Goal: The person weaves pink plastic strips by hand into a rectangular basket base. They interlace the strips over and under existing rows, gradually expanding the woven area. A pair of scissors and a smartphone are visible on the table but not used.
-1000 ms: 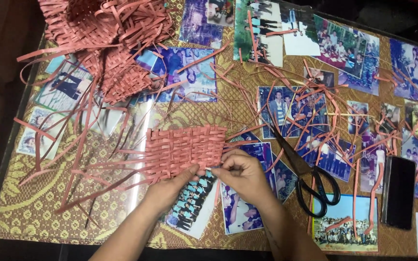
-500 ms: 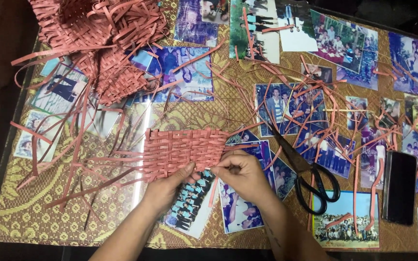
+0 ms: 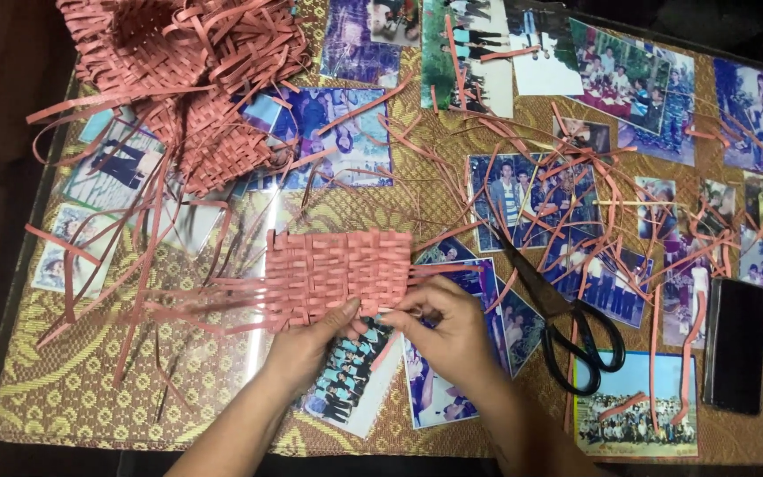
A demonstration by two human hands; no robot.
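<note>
A flat woven mat of pink strips (image 3: 333, 269) lies on the table in front of me, with loose strip ends trailing off its left side. My left hand (image 3: 309, 347) rests on the mat's near edge, thumb pressing on the weave. My right hand (image 3: 448, 331) pinches a pink strip (image 3: 434, 268) at the mat's near right corner, fingers closed around it. Both hands touch the mat and almost meet at its lower edge.
A pile of woven pink pieces (image 3: 169, 79) sits at the far left. Black scissors (image 3: 567, 322) lie to the right of my hands, a dark phone (image 3: 736, 344) further right. Photos and loose pink strips cover the glass-topped table (image 3: 64, 389).
The mat has shifted slightly toward me and to the right. My right hand has closed in on the mat's near right corner, and my left thumb has moved onto the weave.
</note>
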